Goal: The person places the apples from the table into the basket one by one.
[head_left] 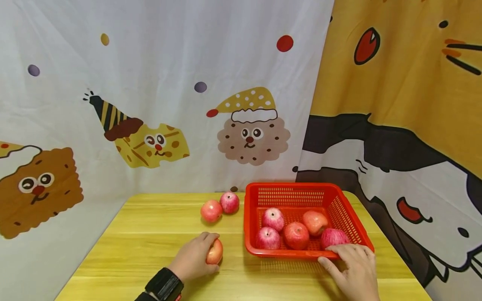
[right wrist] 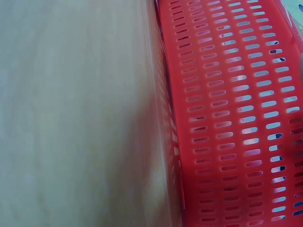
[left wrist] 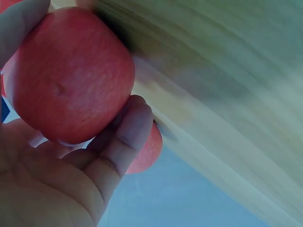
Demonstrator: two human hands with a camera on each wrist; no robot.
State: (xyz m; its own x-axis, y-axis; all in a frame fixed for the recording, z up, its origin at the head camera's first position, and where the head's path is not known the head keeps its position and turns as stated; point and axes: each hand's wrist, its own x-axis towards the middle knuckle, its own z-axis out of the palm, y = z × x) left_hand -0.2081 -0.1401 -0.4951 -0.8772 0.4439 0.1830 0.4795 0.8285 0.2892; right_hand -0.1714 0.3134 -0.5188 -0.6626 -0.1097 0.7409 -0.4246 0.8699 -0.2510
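Note:
My left hand (head_left: 193, 258) holds a red apple (head_left: 215, 252) low over the table, left of the basket. In the left wrist view, the fingers and thumb curl around that apple (left wrist: 71, 75). A red plastic basket (head_left: 278, 253) with slotted walls stands on the right half of the table. At its near right corner, my right hand (head_left: 354, 269) grips the rim, fingers over the top and thumb outside. Several apples (head_left: 296, 235) lie in the basket. The right wrist view mostly shows the slotted basket wall (right wrist: 222, 113), with the hand almost wholly out of frame.
Two more apples, one paler red (head_left: 211, 211) and one pinkish (head_left: 229, 202), sit side by side on the wooden table (head_left: 150, 234), behind the left hand. A cartoon-printed curtain (head_left: 169, 62) hangs along the back and right table edges.

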